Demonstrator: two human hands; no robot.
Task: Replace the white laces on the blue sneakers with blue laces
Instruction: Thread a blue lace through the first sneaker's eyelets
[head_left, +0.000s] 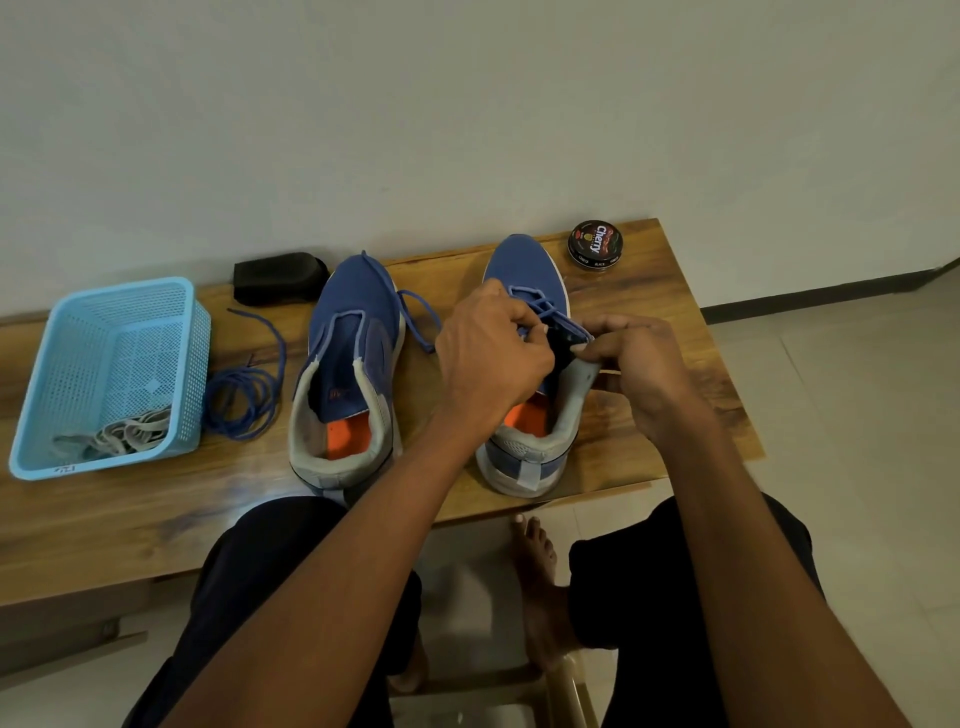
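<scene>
Sitting at the long wooden table (675, 291) that runs along the pale wall, I have everything laid out on its grain; the light-blue perforated plastic basket (156, 312) stands at the far left, with the removed white laces (122, 434) heaped in its near corner; two blue mesh sneakers with grey collars and orange insoles stand side by side, toes toward the wall, the left sneaker (348, 374) just right of the basket and the right sneaker (524, 270) under my hands; my left hand (488, 358) curls over the right sneaker's tongue, its fingers closed on the blue lace (550, 312) threaded through the front eyelets; my right hand (644, 374) is at the shoe's outer side, thumb and forefinger pinching the same lace by an eyelet; a loose blue lace (415, 312) lies across the left sneaker's toe and trails onto the table between the shoes, though I cannot tell how far it is threaded; another coiled blue lace (244, 395) lies between basket and left sneaker; a black rectangular sponge (278, 278) sits behind that, against the wall; a small round black tin of shoe polish (596, 243) stands just beyond the right sneaker's toe.
</scene>
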